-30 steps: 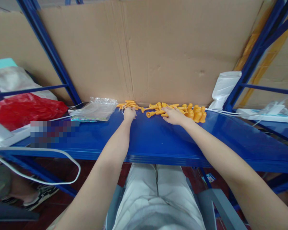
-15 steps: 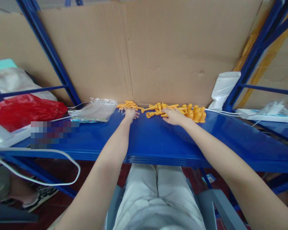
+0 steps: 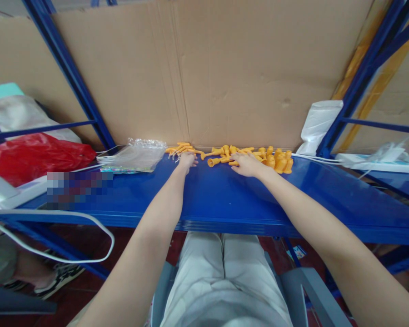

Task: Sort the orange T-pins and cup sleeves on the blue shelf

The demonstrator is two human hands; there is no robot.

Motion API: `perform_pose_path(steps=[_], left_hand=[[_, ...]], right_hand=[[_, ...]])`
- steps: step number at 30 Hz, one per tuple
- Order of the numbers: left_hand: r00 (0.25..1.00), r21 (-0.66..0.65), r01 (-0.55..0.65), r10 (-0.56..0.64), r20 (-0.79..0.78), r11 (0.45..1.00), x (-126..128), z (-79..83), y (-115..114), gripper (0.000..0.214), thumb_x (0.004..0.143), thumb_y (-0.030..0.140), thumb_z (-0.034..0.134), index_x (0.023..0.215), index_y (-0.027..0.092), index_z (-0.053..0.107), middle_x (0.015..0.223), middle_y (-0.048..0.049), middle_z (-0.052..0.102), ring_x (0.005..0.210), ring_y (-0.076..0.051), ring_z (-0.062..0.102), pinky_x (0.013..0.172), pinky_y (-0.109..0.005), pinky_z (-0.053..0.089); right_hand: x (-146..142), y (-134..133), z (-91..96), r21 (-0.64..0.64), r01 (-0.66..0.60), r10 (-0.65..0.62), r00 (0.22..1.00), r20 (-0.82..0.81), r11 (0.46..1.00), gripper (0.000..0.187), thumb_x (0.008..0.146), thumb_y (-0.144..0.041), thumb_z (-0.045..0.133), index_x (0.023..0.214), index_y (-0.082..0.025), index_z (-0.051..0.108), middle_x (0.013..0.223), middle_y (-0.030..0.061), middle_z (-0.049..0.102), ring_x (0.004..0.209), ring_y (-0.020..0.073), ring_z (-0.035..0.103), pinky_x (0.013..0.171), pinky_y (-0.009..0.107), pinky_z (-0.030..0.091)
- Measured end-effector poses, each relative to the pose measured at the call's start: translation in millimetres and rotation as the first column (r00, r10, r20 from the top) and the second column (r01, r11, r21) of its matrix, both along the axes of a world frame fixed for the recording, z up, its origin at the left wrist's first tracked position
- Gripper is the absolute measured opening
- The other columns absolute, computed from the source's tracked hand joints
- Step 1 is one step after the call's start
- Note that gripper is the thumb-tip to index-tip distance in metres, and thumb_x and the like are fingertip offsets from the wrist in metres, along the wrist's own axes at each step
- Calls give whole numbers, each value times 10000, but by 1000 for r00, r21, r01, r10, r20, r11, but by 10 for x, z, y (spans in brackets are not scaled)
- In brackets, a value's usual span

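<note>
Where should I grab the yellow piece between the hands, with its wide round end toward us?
Probably pinch the yellow piece by its slim part, just behind the wide end, coming from our side of the table: it lies on its side, and other yellow pieces crowd behind it.

The left hand (image 3: pixel 188 161) and right hand (image 3: pixel 248 165) are palm down, fingers (image 3: pixel 237 157) slightly parted; behind them, bare forearms (image 3: pixel 164 204) stretch back, diverging.

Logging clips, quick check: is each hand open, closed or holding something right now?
Left hand: beside the thin yellow pieces; grip cannot be told.
Right hand: over the larger yellow pile; grip cannot be told.
</note>
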State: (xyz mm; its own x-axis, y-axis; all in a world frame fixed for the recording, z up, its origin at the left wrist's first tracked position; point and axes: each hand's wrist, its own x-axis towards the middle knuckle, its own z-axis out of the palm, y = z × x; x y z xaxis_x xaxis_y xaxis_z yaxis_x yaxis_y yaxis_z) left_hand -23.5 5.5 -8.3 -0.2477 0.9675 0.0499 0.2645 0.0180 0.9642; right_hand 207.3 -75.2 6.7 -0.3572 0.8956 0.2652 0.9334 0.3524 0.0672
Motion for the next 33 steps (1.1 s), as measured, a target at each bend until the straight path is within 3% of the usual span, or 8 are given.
perform_pose_path(steps=[5, 11, 17, 20, 26, 29, 33], left_hand=[[998, -11, 61, -61, -29, 998, 29, -24, 4, 328, 831, 76, 562, 1135, 169, 641, 1050, -86, 728, 643, -111, 683, 509, -173, 461], [995, -14, 80, -81, -52, 997, 41, -23, -3, 357, 881, 101, 527, 1227, 159, 596, 1203, -122, 693, 702, -112, 697, 469, -150, 415], [997, -3, 58, -58, -44, 998, 28, -40, 35, 315, 839, 52, 526, 1114, 158, 638, 1019, -90, 724, 623, -114, 676, 493, -175, 447], [997, -18, 58, -58, -40, 998, 18, -50, 53, 268, 845, 37, 516, 1046, 155, 648, 904, -74, 718, 606, -117, 666, 507, -174, 448], [999, -9, 39, -40, -18, 999, 14, -51, 39, 263, 884, 10, 439, 984, 139, 646, 890, -56, 714, 506, -63, 582, 508, -169, 432], [999, -14, 27, -27, -40, 1000, 6, -39, 26, 255, 879, 6, 439, 942, 132, 651, 813, -44, 703, 477, -60, 558, 492, -167, 423], [989, -11, -24, 23, -143, 1000, -25, -39, 39, 177, 883, 67, 510, 846, 145, 665, 663, -25, 654, 475, -97, 567, 464, -187, 414]], right_hand=[[21, 2, 12, -20, 88, -86, 993, 80, 996, 416, 939, -276, 509, 1311, -149, 645, 1289, 167, 699, 1229, 320, 636, 1027, 467, 492], [87, 60, -40, -149, 122, -113, 991, 69, 981, 427, 905, -241, 565, 1312, -172, 675, 1311, 190, 681, 1238, 355, 631, 986, 499, 520], [202, 103, -13, -100, 192, -187, 981, 57, 976, 433, 877, -232, 572, 1291, -175, 684, 1272, 172, 705, 1190, 362, 655, 960, 505, 534], [217, 80, 29, -88, 166, -160, 985, 69, 982, 418, 849, -198, 593, 1247, -204, 718, 1243, 144, 724, 1173, 350, 666, 959, 476, 540], [185, 52, 55, -76, 153, -145, 984, 104, 985, 394, 843, -178, 590, 1203, -207, 748, 1207, 138, 740, 1183, 351, 661, 970, 464, 521], [197, 84, 35, -91, 136, -130, 989, 72, 986, 393, 856, -179, 584, 1212, -238, 738, 1214, 97, 741, 1166, 304, 671, 957, 418, 518], [225, 132, 18, -118, 114, -114, 993, 10, 986, 320, 870, -154, 569, 1136, -187, 744, 1171, 103, 750, 1098, 252, 687, 919, 343, 508]])
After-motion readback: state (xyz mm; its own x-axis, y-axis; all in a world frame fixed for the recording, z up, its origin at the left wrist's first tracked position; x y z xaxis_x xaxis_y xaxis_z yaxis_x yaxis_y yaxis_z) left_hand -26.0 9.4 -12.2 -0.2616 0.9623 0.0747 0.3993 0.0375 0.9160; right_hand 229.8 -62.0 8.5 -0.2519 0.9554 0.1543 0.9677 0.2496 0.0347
